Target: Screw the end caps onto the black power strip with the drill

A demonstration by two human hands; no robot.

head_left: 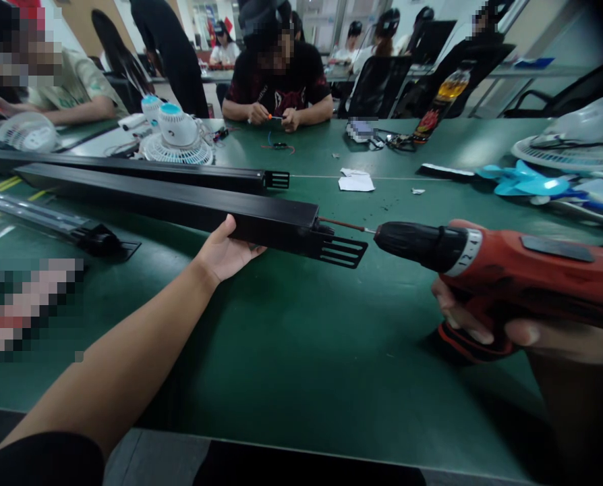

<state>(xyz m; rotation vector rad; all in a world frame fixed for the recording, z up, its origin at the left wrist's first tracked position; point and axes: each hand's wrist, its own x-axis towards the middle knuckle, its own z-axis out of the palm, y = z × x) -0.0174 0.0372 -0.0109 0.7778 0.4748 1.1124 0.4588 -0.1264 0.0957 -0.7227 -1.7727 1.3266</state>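
Observation:
My left hand grips a long black rectangular housing near its right end, thumb along the near side and fingers underneath. From that end sticks out a flat black slotted tab. My right hand is wrapped round the handle of a red and black cordless drill, which points left. Its long thin bit reaches the end face of the housing above the tab; whether the tip sits in a screw is hidden.
A second black housing lies just behind. A clear-and-black part lies at left. White fan parts, paper scraps, a bottle and blue fan blades lie farther back on the green table. A person sits opposite.

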